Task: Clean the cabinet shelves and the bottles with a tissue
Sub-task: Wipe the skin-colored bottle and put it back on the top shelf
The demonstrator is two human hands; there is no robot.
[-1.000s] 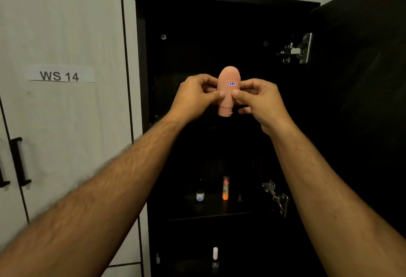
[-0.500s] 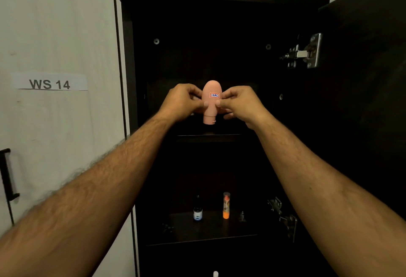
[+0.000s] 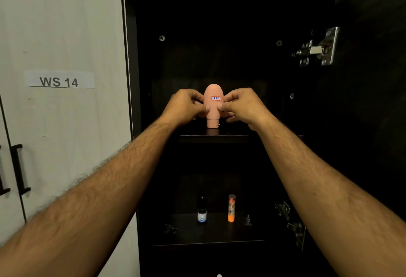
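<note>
The dark cabinet (image 3: 219, 13) stands open before me. A pink bottle (image 3: 213, 109) stands cap-down near the front edge of the upper shelf (image 3: 213, 137), between my hands: my left hand (image 3: 186, 106) and right hand (image 3: 243, 106) pinch its sides. On the lower shelf (image 3: 208, 232) stand a dark dropper bottle (image 3: 201, 210) and an orange tube (image 3: 231, 208).

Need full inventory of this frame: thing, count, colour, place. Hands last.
Egg-shaped plastic bottle: 1, peach-pink with red-framed sticker, cap-down on upper shelf.
Small dropper bottle: 1, dark with white-blue label, lower shelf, left.
Slim tube: 1, orange with clear top, lower shelf, right of dropper bottle.
Cabinet: 1, black, door open to the right.
Metal hinges: 2, silver, right side.
Paper label "WS 14": 1, white, left door.
Door handle: 1, black, far left.
Left hand, right hand: each grips the egg-shaped bottle.
</note>
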